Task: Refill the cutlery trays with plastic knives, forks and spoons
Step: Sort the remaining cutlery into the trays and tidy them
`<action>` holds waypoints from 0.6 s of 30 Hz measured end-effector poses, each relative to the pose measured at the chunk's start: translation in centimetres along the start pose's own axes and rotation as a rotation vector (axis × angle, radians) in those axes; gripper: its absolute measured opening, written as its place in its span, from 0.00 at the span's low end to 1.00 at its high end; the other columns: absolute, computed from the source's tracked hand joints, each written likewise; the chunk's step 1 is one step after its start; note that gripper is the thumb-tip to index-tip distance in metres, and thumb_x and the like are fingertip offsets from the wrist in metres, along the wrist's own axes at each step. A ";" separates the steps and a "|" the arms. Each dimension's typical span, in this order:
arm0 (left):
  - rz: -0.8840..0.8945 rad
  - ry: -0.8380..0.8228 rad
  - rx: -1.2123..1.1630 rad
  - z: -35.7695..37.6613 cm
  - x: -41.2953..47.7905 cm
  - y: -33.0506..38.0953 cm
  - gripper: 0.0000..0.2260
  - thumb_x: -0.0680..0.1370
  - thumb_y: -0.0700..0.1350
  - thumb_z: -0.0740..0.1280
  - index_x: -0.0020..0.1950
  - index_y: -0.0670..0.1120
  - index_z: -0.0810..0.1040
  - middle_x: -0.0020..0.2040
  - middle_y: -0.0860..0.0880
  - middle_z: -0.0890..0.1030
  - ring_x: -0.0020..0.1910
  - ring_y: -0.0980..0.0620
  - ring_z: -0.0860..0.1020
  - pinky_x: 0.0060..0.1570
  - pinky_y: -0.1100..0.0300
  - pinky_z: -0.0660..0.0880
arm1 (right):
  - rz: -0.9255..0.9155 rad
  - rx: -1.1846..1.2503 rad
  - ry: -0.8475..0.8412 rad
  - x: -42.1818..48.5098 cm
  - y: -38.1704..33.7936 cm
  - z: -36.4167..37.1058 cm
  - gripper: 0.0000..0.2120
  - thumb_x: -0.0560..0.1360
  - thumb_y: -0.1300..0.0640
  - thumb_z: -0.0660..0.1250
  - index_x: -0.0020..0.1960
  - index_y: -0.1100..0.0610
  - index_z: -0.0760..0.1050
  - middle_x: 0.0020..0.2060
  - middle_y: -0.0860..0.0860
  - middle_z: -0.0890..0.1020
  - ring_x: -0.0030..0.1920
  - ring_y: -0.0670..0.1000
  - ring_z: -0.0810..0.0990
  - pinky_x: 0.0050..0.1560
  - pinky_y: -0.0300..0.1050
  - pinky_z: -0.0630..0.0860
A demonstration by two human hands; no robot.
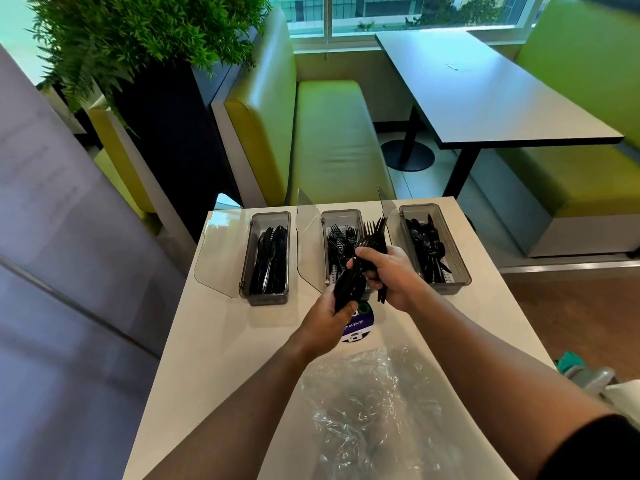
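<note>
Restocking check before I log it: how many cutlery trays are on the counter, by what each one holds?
Knife tray: 1
Fork tray: 1
Spoon tray: 1
Total: 3

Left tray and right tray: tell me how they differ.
The left tray holds knives lying lengthwise in a tidy stack; the right tray holds spoons in a looser jumble. The left tray's clear lid stands open beside it; the right tray's lid isn't plainly visible. Both are grey, rectangular and partly filled.
</note>
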State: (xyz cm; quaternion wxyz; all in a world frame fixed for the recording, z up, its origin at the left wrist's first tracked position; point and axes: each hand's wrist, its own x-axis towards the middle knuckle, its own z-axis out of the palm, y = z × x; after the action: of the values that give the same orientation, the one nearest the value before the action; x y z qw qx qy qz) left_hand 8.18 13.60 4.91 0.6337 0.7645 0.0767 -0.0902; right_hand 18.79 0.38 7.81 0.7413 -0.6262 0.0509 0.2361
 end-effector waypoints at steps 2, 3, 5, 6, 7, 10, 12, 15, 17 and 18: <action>-0.002 0.004 0.029 0.1 -0.1 -0.1 0.16 0.82 0.47 0.64 0.63 0.68 0.70 0.60 0.52 0.82 0.61 0.51 0.80 0.64 0.44 0.76 | 0.015 0.007 -0.009 0.0 0.2 0.1 0.11 0.78 0.59 0.71 0.57 0.64 0.75 0.40 0.58 0.85 0.27 0.46 0.73 0.21 0.35 0.64; 0.004 0.002 0.035 0.1 -0.1 -0.1 0.16 0.82 0.47 0.63 0.63 0.68 0.70 0.59 0.52 0.82 0.58 0.53 0.80 0.62 0.45 0.77 | 0.023 0.014 -0.013 0.0 0.2 0.1 0.13 0.78 0.59 0.71 0.58 0.65 0.76 0.39 0.58 0.85 0.26 0.46 0.74 0.21 0.35 0.65; 0.003 -0.007 0.039 0.1 -0.2 0.1 0.15 0.83 0.45 0.63 0.65 0.63 0.70 0.54 0.52 0.82 0.47 0.58 0.79 0.57 0.39 0.75 | 0.037 0.035 -0.026 0.1 0.4 0.1 0.15 0.77 0.59 0.71 0.60 0.67 0.76 0.38 0.57 0.85 0.27 0.46 0.75 0.22 0.35 0.66; -0.001 -0.008 0.036 0.1 -0.2 0.1 0.14 0.84 0.44 0.62 0.67 0.59 0.70 0.51 0.53 0.81 0.42 0.60 0.77 0.55 0.37 0.74 | 0.047 0.050 -0.037 0.3 0.5 0.2 0.16 0.77 0.59 0.71 0.61 0.67 0.75 0.38 0.57 0.85 0.29 0.48 0.76 0.25 0.37 0.68; -0.003 -0.010 0.027 -0.1 -0.2 0.0 0.14 0.84 0.43 0.62 0.68 0.56 0.71 0.47 0.54 0.80 0.37 0.60 0.76 0.54 0.36 0.73 | 0.053 0.073 -0.040 0.8 0.5 0.2 0.18 0.77 0.59 0.72 0.61 0.69 0.75 0.38 0.57 0.85 0.33 0.53 0.76 0.32 0.42 0.72; -0.034 -0.012 0.002 -0.4 0.0 -0.2 0.13 0.84 0.41 0.62 0.69 0.47 0.71 0.38 0.50 0.74 0.30 0.54 0.74 0.39 0.44 0.75 | 0.044 0.150 0.017 1.9 -0.4 0.4 0.24 0.75 0.58 0.74 0.65 0.70 0.72 0.38 0.57 0.84 0.42 0.58 0.77 0.47 0.53 0.72; -0.088 -0.022 -0.015 -0.9 -0.1 -0.1 0.12 0.84 0.40 0.61 0.68 0.43 0.70 0.39 0.50 0.74 0.27 0.60 0.75 0.27 0.66 0.72 | 0.001 0.191 0.080 3.2 -1.9 0.4 0.16 0.77 0.60 0.72 0.61 0.65 0.74 0.38 0.55 0.83 0.36 0.51 0.81 0.37 0.45 0.77; -0.127 0.001 -0.040 -1.5 -0.2 -0.5 0.14 0.85 0.39 0.60 0.70 0.41 0.69 0.44 0.36 0.75 0.34 0.49 0.81 0.28 0.72 0.71 | -0.028 0.255 0.128 5.8 -4.1 0.1 0.06 0.79 0.62 0.69 0.55 0.61 0.74 0.34 0.53 0.79 0.34 0.53 0.83 0.41 0.49 0.83; -0.120 0.016 -0.054 -1.7 -0.1 -1.1 0.14 0.84 0.40 0.61 0.70 0.43 0.69 0.50 0.32 0.77 0.51 0.34 0.76 0.32 0.59 0.78 | -0.028 0.245 0.137 7.4 -4.9 0.2 0.04 0.80 0.62 0.67 0.53 0.60 0.72 0.30 0.53 0.76 0.32 0.57 0.83 0.41 0.54 0.83; -0.122 0.016 -0.054 -1.8 0.0 -1.3 0.13 0.84 0.40 0.61 0.69 0.44 0.70 0.54 0.30 0.76 0.51 0.32 0.73 0.37 0.52 0.79 | -0.026 0.233 0.151 8.1 -5.0 0.4 0.03 0.80 0.62 0.66 0.52 0.60 0.71 0.29 0.53 0.75 0.30 0.56 0.82 0.38 0.54 0.83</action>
State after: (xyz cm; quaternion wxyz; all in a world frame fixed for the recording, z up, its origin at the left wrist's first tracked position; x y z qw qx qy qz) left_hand 7.97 15.59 4.03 0.6467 0.7417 0.1307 -0.1206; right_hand 27.95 2.57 9.42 0.8059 -0.5526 0.1254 0.1714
